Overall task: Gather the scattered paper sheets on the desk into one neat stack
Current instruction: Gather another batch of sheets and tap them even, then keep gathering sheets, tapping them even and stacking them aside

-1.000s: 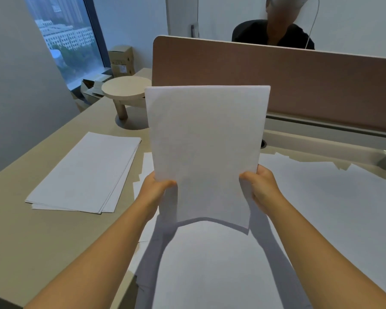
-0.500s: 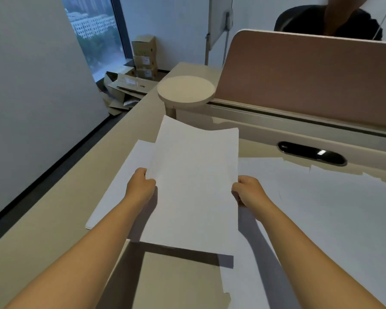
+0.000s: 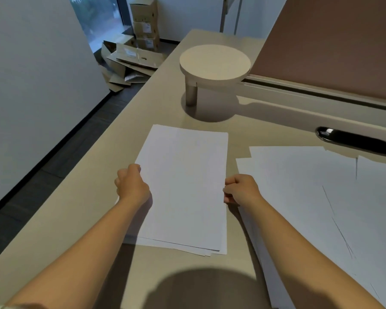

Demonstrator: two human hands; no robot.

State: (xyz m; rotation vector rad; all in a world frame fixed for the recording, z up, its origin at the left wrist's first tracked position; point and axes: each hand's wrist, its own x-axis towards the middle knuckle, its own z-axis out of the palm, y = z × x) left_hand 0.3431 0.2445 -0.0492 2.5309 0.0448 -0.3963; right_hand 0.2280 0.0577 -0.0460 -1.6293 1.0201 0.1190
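We are in an office: a beige tabletop [image 3: 80, 219] backed by a brown divider panel [image 3: 334, 41], a cable slot [image 3: 355, 141] at its far edge, cardboard boxes [image 3: 145, 25] by the window [image 3: 98, 16].

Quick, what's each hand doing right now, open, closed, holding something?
Left hand: curled, pinching the left edge of the paper stack.
Right hand: curled, pinching the stack's right edge.

White paper stack [image 3: 183, 186] on beige desk [image 3: 80, 219]; cream round stand [image 3: 214, 63]; brown divider panel [image 3: 332, 45].
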